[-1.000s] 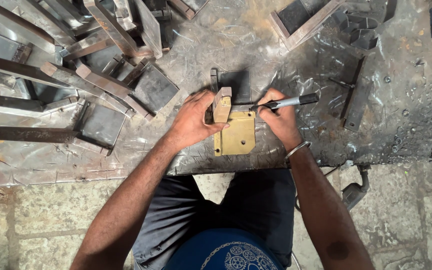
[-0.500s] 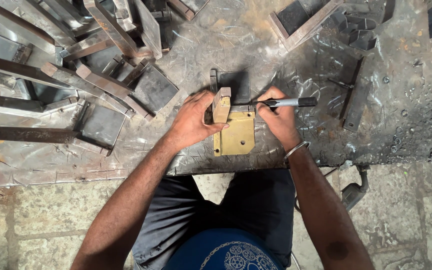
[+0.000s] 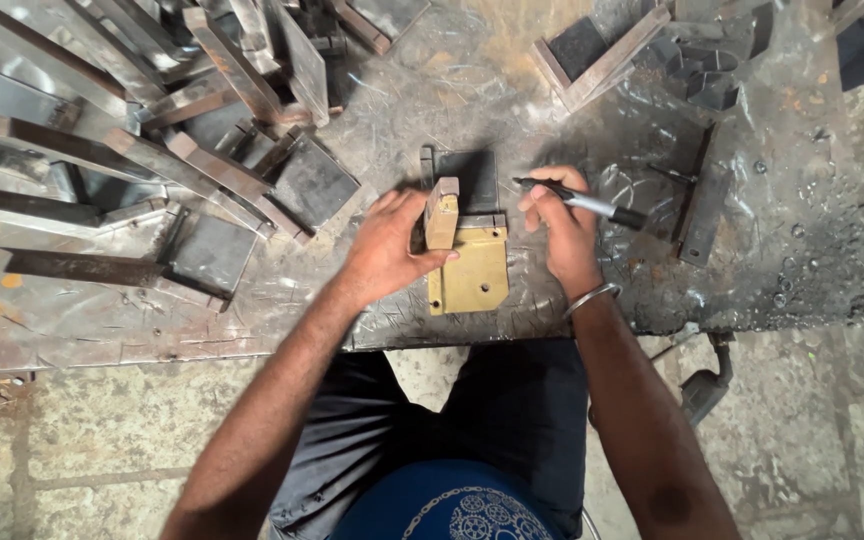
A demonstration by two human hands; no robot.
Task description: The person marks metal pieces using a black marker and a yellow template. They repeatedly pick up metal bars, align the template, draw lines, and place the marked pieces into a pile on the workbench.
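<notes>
the left hand is closed around a small tan upright block, thumb on its near side and fingers curled on the far side, pinning it on edge. directly below that grip, touching the block's foot, lies a flat yellowish metal plate with small holes near its corners, reaching toward the near edge of the steel workbench. just behind the grip, on the far side of the block, a dark flat plate lies on the bench and partly slips under the yellowish one. to the right of the block, close beside it, the right hand is shut on a marker pen, pinched between thumb and fingers, its dark tip pointing left toward the block and its capped end sticking out to the right; whether the tip touches anything i cannot tell. a metal bangle sits on that wrist. well to the left of the left hand, a heap of angle-iron pieces covers the bench, and beyond the pen's right end a dark flat bar lies apart from both hands.
</notes>
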